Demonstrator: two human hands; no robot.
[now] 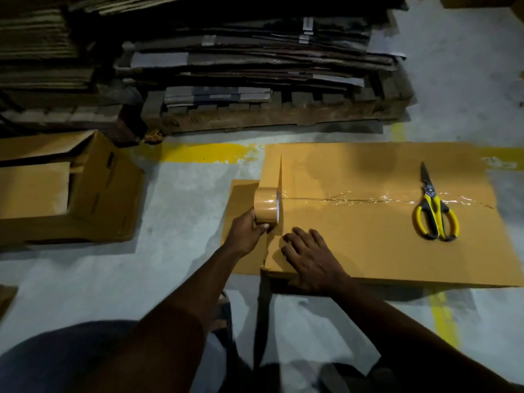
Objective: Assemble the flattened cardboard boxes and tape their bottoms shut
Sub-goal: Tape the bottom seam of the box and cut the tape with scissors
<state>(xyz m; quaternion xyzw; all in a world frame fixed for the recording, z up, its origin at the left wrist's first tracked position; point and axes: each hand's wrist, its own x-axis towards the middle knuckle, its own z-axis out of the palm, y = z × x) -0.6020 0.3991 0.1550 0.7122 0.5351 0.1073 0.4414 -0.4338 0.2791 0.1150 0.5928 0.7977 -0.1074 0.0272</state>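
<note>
While left hand (247, 232) grips tape roll (266, 205), right hand (310, 258) presses box (368, 228).

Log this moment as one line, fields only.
left hand: grips tape roll at box edge | right hand: flat on box | tape strip: laid across box | scissors: lying on box, untouched

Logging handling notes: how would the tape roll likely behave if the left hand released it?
Round and held upright at the box edge, the tape roll would probably roll or tip. The strip along the seam looks attached and might tether it.
</note>
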